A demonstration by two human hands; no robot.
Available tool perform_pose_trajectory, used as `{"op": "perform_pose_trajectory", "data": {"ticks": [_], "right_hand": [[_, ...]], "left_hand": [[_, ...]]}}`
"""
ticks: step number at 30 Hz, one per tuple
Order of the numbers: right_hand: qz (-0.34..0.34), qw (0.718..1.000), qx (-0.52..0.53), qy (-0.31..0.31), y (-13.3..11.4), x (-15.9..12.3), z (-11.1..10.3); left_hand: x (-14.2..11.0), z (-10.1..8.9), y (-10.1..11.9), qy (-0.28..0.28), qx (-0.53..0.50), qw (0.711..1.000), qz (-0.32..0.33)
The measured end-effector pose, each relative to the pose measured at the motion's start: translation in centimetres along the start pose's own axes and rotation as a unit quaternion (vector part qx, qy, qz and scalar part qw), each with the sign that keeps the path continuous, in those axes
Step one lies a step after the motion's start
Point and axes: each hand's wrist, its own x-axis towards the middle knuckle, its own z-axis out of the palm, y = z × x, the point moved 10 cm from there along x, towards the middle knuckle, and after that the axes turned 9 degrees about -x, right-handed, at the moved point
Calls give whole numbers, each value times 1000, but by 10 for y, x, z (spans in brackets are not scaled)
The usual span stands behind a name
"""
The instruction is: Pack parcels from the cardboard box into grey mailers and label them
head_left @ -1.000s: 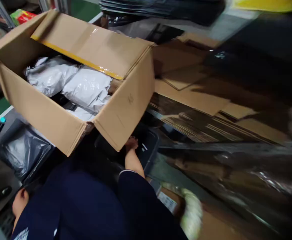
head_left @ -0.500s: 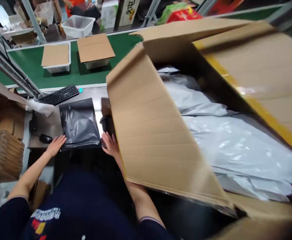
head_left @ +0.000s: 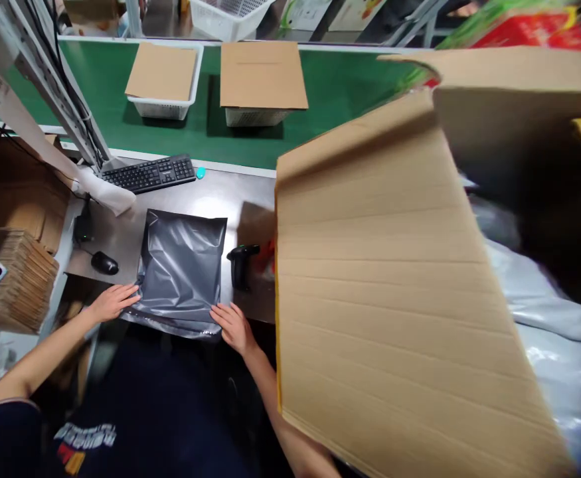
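Black mouse at nine o'clock of the dark plastic bag, both on the metal counter. Rests the left hand on the bag at eight o'clock, with fingers extended, not closed. Holds the right hand between four and five o'clock, with fingers likewise straight, touching the edge. Has the handheld scanner at three, then the open carton farther out. Seems to be flattening or squaring the bag; next, for any lift, calls for curled fingers.

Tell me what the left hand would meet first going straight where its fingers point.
The dark plastic bag; the left hand appears to touch its left edge, though depth is unclear.
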Motion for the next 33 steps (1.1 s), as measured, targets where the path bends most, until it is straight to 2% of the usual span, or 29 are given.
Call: {"op": "perform_pose_trajectory", "data": {"ticks": [2,4,5,7,9,10,12,15,17,19,22,25,28,33], "right_hand": [[53,996,68,30,-2,-3,-14],[140,977,142,68,5,0,-27],[193,961,177,92,11,4,-32],[311,911,222,154,30,18,-41],[408,857,226,218,46,38,-51],[441,836,214,246,53,50,-57],[478,812,180,282,63,77,-70],[510,797,131,297,75,105,-87],[525,793,106,290,80,112,-95],[534,795,90,275,82,115,-98],[540,804,77,236,84,119,-96],[543,815,69,189,89,125,-88],[555,818,60,143,98,129,-80],[578,812,59,52,114,136,-62]], "left_hand": [[-7,-17,8,26,-70,997,-25],[-4,-42,7,103,-186,975,-66],[1,-57,0,165,-246,949,-106],[14,-80,-21,296,-325,876,-197],[37,-96,-38,394,-340,813,-262],[54,-104,-43,423,-335,796,-274],[89,-117,-53,457,-333,776,-280],[126,-132,-72,466,-353,762,-277],[140,-134,-81,441,-385,768,-260],[146,-128,-84,398,-421,779,-241],[142,-108,-82,349,-449,787,-241],[130,-90,-79,365,-422,778,-288],[119,-81,-78,392,-366,773,-340],[109,-73,-86,373,-319,775,-398]]}}
